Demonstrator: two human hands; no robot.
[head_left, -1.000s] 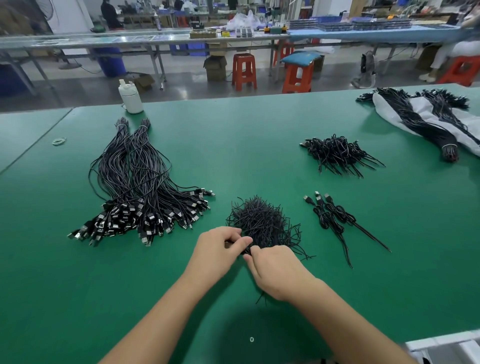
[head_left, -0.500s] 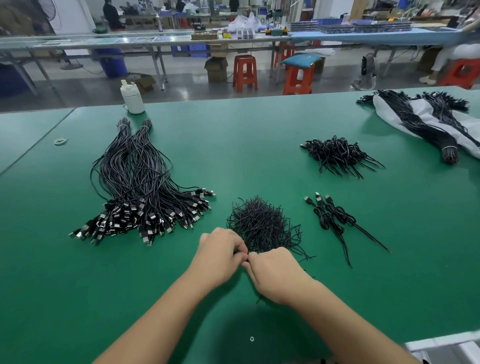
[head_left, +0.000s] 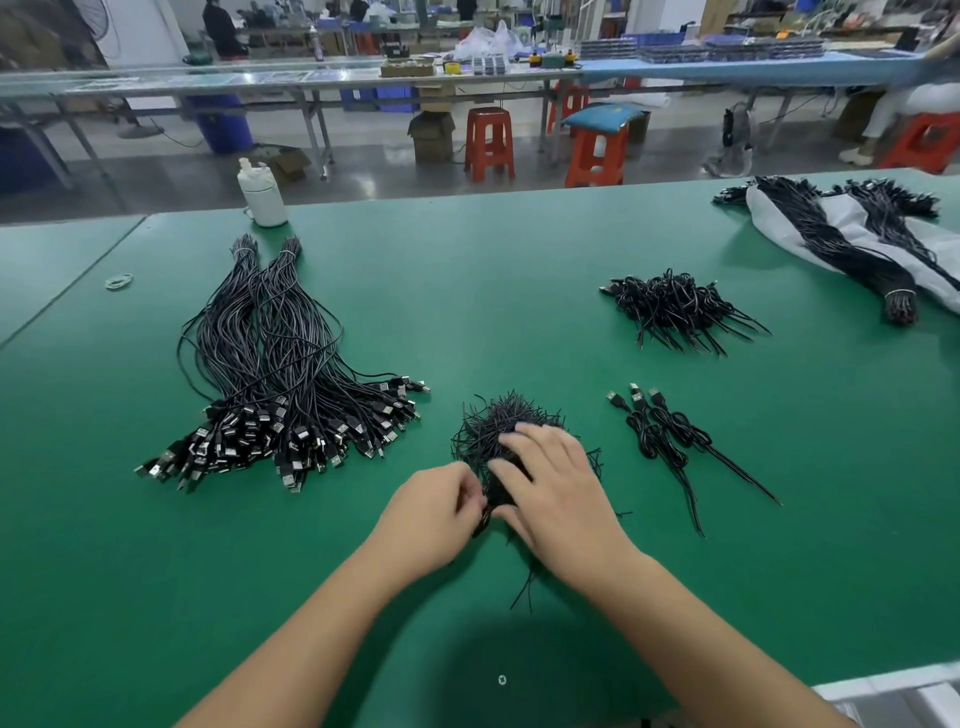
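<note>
A tangled pile of short black twist ties (head_left: 493, 423) lies on the green table (head_left: 519, 270) in front of me. My right hand (head_left: 558, 486) lies over the near side of the pile with its fingers spread and fairly straight. My left hand (head_left: 434, 512) sits just left of it, fingers curled, pinching a black tie at the pile's near edge. Two large bundles of black USB cables (head_left: 270, 364) lie to the left, plugs toward me. Three coiled, tied cables (head_left: 660, 431) lie to the right of the pile.
A heap of coiled cables (head_left: 675, 309) sits further back on the right. More cable bundles rest on a white bag (head_left: 852, 244) at the far right. A white bottle (head_left: 262, 195) stands at the table's far edge; a rubber band (head_left: 118, 281) lies far left.
My right hand has opened and moved forward onto the tie pile. My left hand has stayed at the pile's near edge, still pinching.
</note>
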